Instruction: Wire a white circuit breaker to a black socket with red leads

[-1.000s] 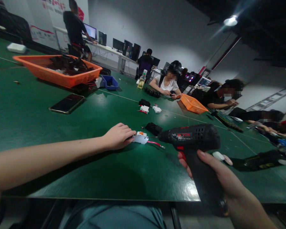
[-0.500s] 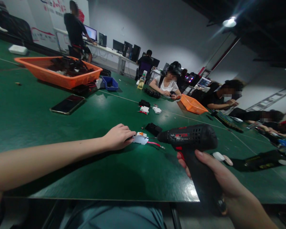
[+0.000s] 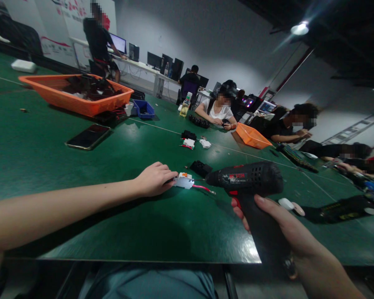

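My right hand (image 3: 279,222) is wrapped round the grip of a black cordless drill (image 3: 246,179), its fingers by the red trigger. The thin bit points left and meets the right side of a small white plastic module (image 3: 185,182); whether it sits in a screw I cannot tell. My left hand (image 3: 156,179) pinches the module's left end against the table. A red wire (image 3: 202,188) with a metal lug runs out of the module to the right. Behind the drill's nose lies a black plastic housing (image 3: 200,168).
Further back lie more white modules (image 3: 205,143) and a black part (image 3: 188,135). A phone (image 3: 89,137), an orange basket (image 3: 81,104) of dark parts and a blue bin (image 3: 143,109) stand left. A white earbud case (image 3: 286,203) lies right. Other people sit across the table.
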A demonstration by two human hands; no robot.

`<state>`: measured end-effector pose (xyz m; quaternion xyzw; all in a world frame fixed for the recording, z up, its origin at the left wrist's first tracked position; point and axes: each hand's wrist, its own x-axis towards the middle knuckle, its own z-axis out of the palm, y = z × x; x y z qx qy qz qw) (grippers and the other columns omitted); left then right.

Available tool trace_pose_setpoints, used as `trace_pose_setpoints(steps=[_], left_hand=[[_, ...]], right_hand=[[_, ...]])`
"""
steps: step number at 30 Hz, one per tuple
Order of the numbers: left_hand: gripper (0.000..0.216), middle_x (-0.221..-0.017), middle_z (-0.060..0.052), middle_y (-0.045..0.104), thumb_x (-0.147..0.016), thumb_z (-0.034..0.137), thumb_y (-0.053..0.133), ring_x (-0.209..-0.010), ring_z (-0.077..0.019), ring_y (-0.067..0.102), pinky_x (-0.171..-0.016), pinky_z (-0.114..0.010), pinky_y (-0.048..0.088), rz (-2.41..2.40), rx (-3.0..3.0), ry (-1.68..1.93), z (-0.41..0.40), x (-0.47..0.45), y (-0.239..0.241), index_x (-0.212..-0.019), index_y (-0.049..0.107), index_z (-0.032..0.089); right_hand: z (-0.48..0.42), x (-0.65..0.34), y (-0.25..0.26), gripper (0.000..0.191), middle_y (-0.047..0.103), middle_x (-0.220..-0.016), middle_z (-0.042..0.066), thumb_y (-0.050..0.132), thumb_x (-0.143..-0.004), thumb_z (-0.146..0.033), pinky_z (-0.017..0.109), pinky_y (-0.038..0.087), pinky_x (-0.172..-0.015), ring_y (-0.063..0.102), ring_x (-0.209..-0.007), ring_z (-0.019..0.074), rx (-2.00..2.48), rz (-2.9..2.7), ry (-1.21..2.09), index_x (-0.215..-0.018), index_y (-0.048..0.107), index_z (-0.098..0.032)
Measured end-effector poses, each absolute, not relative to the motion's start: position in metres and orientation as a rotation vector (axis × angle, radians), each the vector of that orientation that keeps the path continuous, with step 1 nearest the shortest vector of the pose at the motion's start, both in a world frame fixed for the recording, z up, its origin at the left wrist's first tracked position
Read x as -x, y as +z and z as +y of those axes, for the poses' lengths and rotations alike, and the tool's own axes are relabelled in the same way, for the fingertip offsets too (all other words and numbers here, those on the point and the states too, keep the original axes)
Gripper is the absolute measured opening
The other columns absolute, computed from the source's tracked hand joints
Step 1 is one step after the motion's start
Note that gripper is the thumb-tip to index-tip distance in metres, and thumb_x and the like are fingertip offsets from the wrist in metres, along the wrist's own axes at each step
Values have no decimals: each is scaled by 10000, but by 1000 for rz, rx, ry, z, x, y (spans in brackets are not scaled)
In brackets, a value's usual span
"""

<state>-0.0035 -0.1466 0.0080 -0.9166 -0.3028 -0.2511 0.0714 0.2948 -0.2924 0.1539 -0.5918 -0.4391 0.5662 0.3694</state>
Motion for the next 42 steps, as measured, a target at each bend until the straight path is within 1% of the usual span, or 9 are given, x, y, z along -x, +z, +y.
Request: trace_pose_setpoints(steps=[9, 16, 24, 27, 30, 33, 36, 40, 42], left_hand=[[255, -907, -57, 705, -956, 348, 494, -865, -194, 636, -780, -341, 418, -904, 2755, -782, -146, 4, 8, -1111, 653, 224], [263, -912, -58, 703, -960, 350, 488, -873, -199, 636, -781, -347, 416, -903, 2751, -756, -145, 4, 8, -1123, 648, 221], [260, -907, -54, 700, -966, 351, 477, -862, -194, 634, -778, -340, 412, -911, 2742, -706, -145, 4, 8, -1121, 636, 215], [245, -878, -48, 697, -959, 340, 485, -835, -190, 629, -757, -336, 407, -900, 2740, -707, -145, 4, 7, -1104, 637, 213], [239, -864, -44, 699, -954, 328, 489, -823, -187, 626, -745, -333, 403, -878, 2741, -729, -144, 5, 5, -1102, 634, 211], [260, -875, -50, 704, -957, 340, 486, -831, -185, 628, -759, -331, 410, -866, 2740, -761, -144, 6, 4, -1118, 637, 201], [282, -886, -56, 711, -958, 355, 493, -834, -185, 629, -770, -332, 416, -874, 2718, -775, -145, 5, 5, -1140, 639, 198], [307, -909, -62, 714, -958, 353, 488, -838, -193, 628, -765, -341, 424, -880, 2718, -731, -146, 4, 7, -1181, 622, 190], [307, -917, -63, 712, -957, 354, 487, -845, -197, 630, -777, -350, 429, -891, 2710, -723, -146, 4, 7, -1177, 622, 187]], right_hand=[[-292, -299, 152, 442, 721, -876, 97, 713, -797, -548, 288, 526, -609, 634, -669, 176, 1521, -1160, 1472, -1005, 733, -159], [-292, -296, 153, 441, 728, -865, 79, 751, -762, -554, 247, 529, -606, 636, -664, 147, 1509, -1115, 1490, -980, 746, -171], [-291, -301, 151, 391, 733, -911, 98, 722, -812, -496, 245, 542, -603, 657, -690, 158, 1492, -1134, 1504, -1009, 742, -159], [-290, -300, 152, 389, 737, -909, 108, 736, -798, -483, 239, 542, -587, 662, -688, 163, 1474, -1136, 1505, -999, 745, -150], [-287, -302, 155, 409, 741, -903, 105, 772, -753, -499, 235, 550, -581, 663, -679, 163, 1420, -1145, 1469, -980, 751, -160], [-276, -308, 156, 448, 742, -964, 105, 801, -707, -519, 260, 570, -617, 680, -740, 187, 1366, -1161, 1354, -1005, 748, -188], [-251, -317, 150, 462, 733, -997, 97, 793, -712, -526, 283, 561, -634, 671, -757, 192, 1333, -1233, 1187, -1033, 734, -199], [-198, -334, 124, 480, 707, -889, 73, 759, -718, -570, 297, 495, -592, 620, -678, 181, 1450, -1413, 843, -968, 705, -165], [-170, -345, 104, 493, 679, -775, 68, 697, -739, -625, 304, 454, -575, 602, -653, 199, 1631, -1556, 534, -857, 683, -147]])
